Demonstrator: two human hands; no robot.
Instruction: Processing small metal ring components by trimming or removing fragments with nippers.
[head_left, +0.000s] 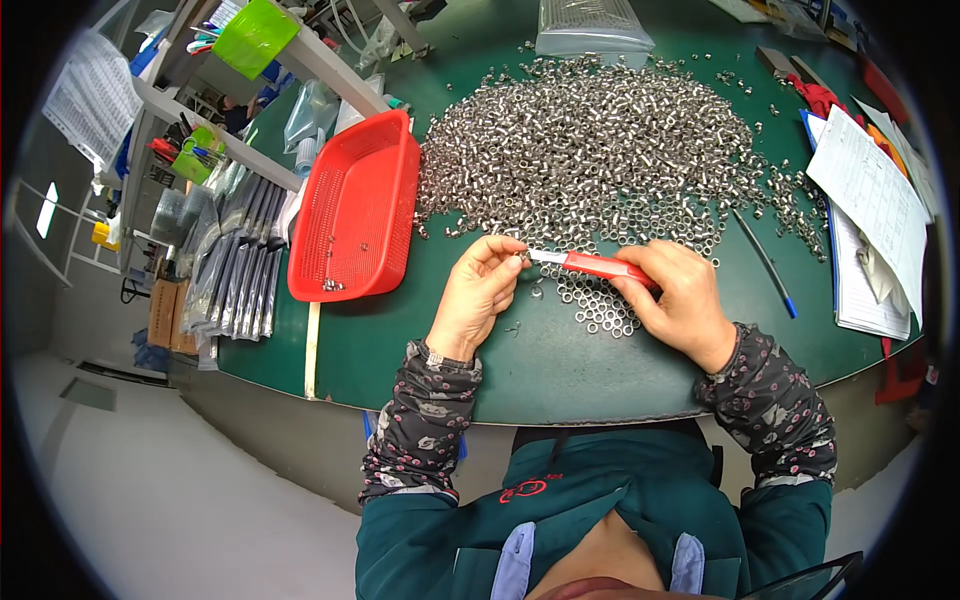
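In my right hand (688,305) is a small red-handled knife (598,265), its short blade pointing left. The blade tip meets a small metal ring (523,256), which my left hand (474,297) pinches between thumb and fingertips. My fingers partly cover the ring. Just beyond both hands spreads a big heap of short silvery metal rings (590,140). Several rings lie flat in a loose patch below the knife. A few shavings or bits lie near my left hand on the green table (560,380).
To the left stands a red perforated basket (402,205) with a few rings inside. A blue-capped pen (768,268) and a clipboard with papers (870,205) lie right. Bagged parts (240,270) are stacked far left. A clear plastic bag (592,28) sits behind the heap.
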